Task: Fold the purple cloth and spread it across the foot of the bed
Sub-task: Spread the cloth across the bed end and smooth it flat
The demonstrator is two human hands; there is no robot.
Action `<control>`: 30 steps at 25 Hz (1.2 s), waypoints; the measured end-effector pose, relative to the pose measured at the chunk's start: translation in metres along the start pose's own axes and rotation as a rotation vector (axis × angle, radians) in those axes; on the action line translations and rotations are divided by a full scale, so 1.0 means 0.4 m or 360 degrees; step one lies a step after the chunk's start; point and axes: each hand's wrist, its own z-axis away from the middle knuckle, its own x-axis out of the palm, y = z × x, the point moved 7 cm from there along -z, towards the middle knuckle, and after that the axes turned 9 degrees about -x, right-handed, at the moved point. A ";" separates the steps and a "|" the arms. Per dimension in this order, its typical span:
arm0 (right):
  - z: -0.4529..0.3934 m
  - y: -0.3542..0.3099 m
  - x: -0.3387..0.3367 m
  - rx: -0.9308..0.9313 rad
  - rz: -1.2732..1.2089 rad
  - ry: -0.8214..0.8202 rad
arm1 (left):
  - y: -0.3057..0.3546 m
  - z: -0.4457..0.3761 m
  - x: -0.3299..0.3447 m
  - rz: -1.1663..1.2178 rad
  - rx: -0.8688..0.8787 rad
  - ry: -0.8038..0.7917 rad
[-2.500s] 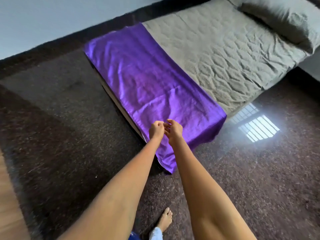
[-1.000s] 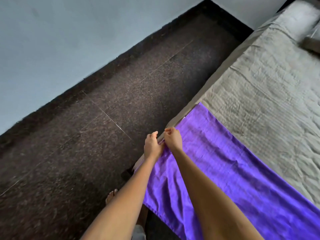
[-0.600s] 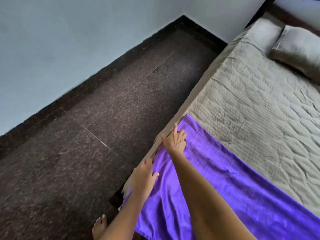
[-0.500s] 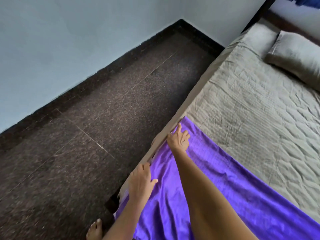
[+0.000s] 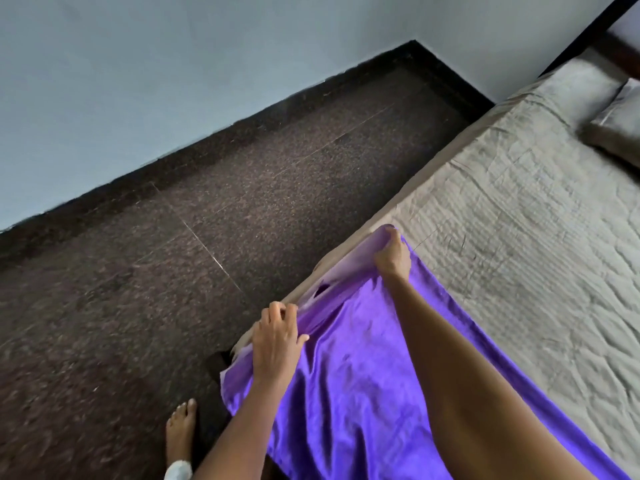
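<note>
A bare foot point(image 5: 180, 427) stands on the dark floor point(image 5: 173, 271), close beside the bed point(image 5: 519, 209). The purple cloth point(image 5: 363, 393) lies across the foot end of the bed, and its near corner hangs a little over the bed's side. The left hand point(image 5: 275, 339) is on the cloth right at the bed's edge, with its fingers curled shut around a bunch of the cloth. A bit farther along that same edge, the right hand point(image 5: 393, 258) pinches the far corner of the cloth and lifts it up, so the paler underside shows. The cloth is pulled into folds between the two hands. Past the cloth, the bed is covered by a wrinkly grey sheet point(image 5: 536, 188). A grey pillow point(image 5: 620, 123) lies at the far end of the bed. A pale blue wall point(image 5: 173, 71) stands beyond the floor.
</note>
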 end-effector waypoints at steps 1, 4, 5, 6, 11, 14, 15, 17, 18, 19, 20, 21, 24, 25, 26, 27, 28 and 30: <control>-0.001 0.007 -0.016 -0.0015 -0.0034 0.0018 | 0.006 0.008 -0.003 -0.0003 0.0087 0.0065; 0.020 0.013 -0.046 -0.0050 0.0087 0.0022 | 0.023 0.026 0.000 0.0043 0.0370 0.0125; 0.031 0.001 -0.044 -0.0169 0.0238 0.0011 | 0.030 0.027 0.002 0.0082 0.0426 0.0081; 0.044 -0.025 -0.038 -0.0330 0.0377 -0.0018 | 0.035 0.023 0.007 0.0118 0.0419 -0.0028; 0.097 -0.129 0.070 -0.0513 0.0549 -0.0557 | 0.071 -0.083 0.043 0.0671 -0.0133 -0.0869; 0.078 -0.131 0.062 -0.0332 0.0704 -0.0544 | 0.141 -0.154 0.028 0.1114 -0.0217 -0.1018; 0.065 -0.126 0.051 -0.0290 0.0799 -0.0551 | 0.161 -0.170 0.019 0.1386 -0.0285 -0.1033; 0.034 -0.114 0.036 -0.0230 0.0815 -0.0606 | 0.167 -0.207 0.010 0.1872 -0.0450 -0.1010; 0.021 -0.113 0.034 -0.0239 0.0681 -0.0625 | 0.153 -0.219 0.007 0.1964 -0.0507 -0.0982; 0.010 -0.117 0.033 -0.0270 0.0480 -0.0612 | 0.135 -0.222 0.006 0.1979 -0.0555 -0.0935; 0.001 -0.122 0.026 -0.0290 0.0254 -0.0539 | 0.108 -0.224 0.010 0.1930 -0.0621 -0.0847; -0.003 -0.124 0.020 -0.0268 0.0020 -0.0445 | 0.077 -0.218 0.022 0.1880 -0.0686 -0.0786; -0.020 -0.111 0.001 -0.0150 -0.0370 -0.0192 | 0.051 -0.182 0.043 0.1728 -0.0644 -0.0854; -0.028 -0.093 -0.006 -0.0096 -0.0331 -0.0115 | 0.058 -0.177 0.043 0.1521 -0.0502 -0.0831; -0.037 -0.066 -0.011 -0.0011 -0.0246 -0.0068 | 0.071 -0.173 0.038 0.1228 -0.0322 -0.0755; -0.040 -0.034 -0.013 0.0090 -0.0121 -0.0088 | 0.086 -0.167 0.032 0.0938 -0.0136 -0.0640; -0.038 -0.004 -0.009 0.0171 0.0022 -0.0175 | 0.097 -0.153 0.022 0.0672 0.0013 -0.0518; -0.028 0.041 0.013 0.0180 0.0264 -0.0408 | 0.105 -0.117 0.018 0.0258 0.0131 -0.0347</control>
